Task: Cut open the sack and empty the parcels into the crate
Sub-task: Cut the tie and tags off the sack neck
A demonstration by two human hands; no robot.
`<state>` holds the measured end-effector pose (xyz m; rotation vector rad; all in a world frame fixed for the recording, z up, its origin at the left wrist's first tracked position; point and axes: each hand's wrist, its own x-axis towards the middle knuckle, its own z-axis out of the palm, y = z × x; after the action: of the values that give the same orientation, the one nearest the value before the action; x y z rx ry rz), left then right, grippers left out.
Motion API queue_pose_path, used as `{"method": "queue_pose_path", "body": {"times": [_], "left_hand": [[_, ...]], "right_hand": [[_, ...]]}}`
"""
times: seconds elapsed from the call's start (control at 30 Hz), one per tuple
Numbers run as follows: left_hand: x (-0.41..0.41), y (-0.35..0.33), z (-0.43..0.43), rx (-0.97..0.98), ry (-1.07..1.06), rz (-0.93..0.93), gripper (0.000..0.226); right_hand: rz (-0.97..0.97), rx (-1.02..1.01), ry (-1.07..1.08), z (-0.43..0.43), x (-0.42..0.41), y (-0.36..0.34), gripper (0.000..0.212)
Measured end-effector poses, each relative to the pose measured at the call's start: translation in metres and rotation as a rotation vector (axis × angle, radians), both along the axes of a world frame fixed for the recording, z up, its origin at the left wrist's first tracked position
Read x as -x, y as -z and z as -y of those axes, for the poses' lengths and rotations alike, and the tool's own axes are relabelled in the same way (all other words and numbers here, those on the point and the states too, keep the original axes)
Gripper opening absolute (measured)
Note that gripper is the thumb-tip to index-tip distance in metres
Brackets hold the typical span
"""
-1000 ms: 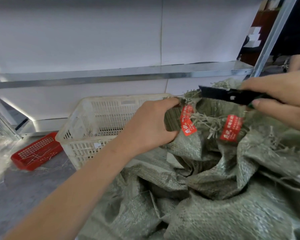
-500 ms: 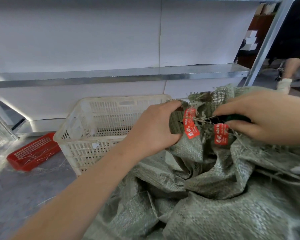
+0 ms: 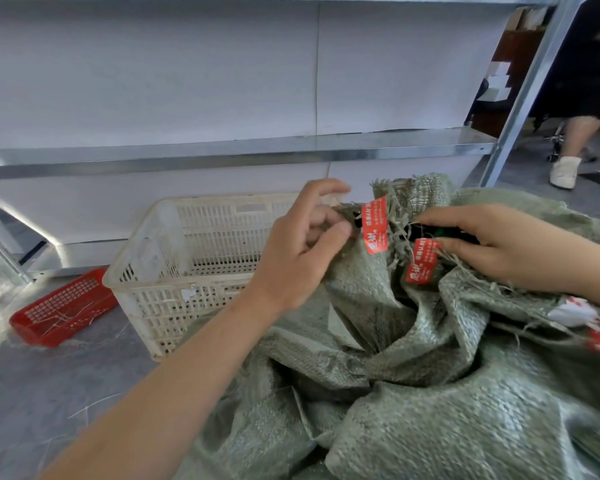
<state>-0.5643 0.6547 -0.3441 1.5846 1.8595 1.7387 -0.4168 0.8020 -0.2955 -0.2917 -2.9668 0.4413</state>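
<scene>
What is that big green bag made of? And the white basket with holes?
The green sack looks like woven plastic strips, dull and coarse: the weave shows, and threads fray at its mouth. The white crate looks like hard moulded plastic, matte and slightly grubby, with rows of slots in its walls.

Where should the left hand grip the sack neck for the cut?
Pinch the bunched neck just left of the upper red tag, coming from the crate side: the weave gathers tight there, and the right hand with the knife holds the other side.
</scene>
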Motion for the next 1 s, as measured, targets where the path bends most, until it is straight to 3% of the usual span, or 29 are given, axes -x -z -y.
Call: {"method": "queue_pose_path", "body": {"times": [0.1, 0.17, 0.23, 0.6, 0.73, 0.8, 0.87, 1.0], "left_hand": [[-0.001, 0.001, -0.006, 0.056, -0.039, -0.146, 0.049], [0.0, 0.003, -0.01, 0.068, -0.102, -0.161, 0.041], [0.002, 0.003, -0.012, 0.048, -0.127, -0.113, 0.03], [0.006, 0.0, -0.017, 0.111, 0.034, 0.093, 0.028], [0.008, -0.002, -0.015, 0.134, 0.191, 0.153, 0.04], [0.009, -0.001, -0.016, 0.12, 0.236, 0.174, 0.038], [0.01, -0.001, -0.018, 0.109, 0.162, 0.143, 0.028], [0.011, 0.003, -0.021, 0.1, -0.01, 0.05, 0.011]], "right_hand": [[-0.02, -0.001, -0.016, -0.004, 0.001, 0.003, 0.038], [-0.021, -0.024, -0.013, -0.006, 0.001, 0.007, 0.031], [-0.056, -0.042, 0.002, -0.01, 0.0, 0.009, 0.033], [-0.1, -0.039, -0.079, -0.018, -0.001, 0.016, 0.03], [-0.09, 0.018, -0.117, -0.018, -0.001, 0.016, 0.023], [-0.084, 0.022, -0.121, -0.018, -0.002, 0.016, 0.033], [-0.112, -0.002, -0.118, -0.019, -0.001, 0.018, 0.025], [-0.277, -0.144, -0.11, -0.02, 0.001, 0.03, 0.03]]}}
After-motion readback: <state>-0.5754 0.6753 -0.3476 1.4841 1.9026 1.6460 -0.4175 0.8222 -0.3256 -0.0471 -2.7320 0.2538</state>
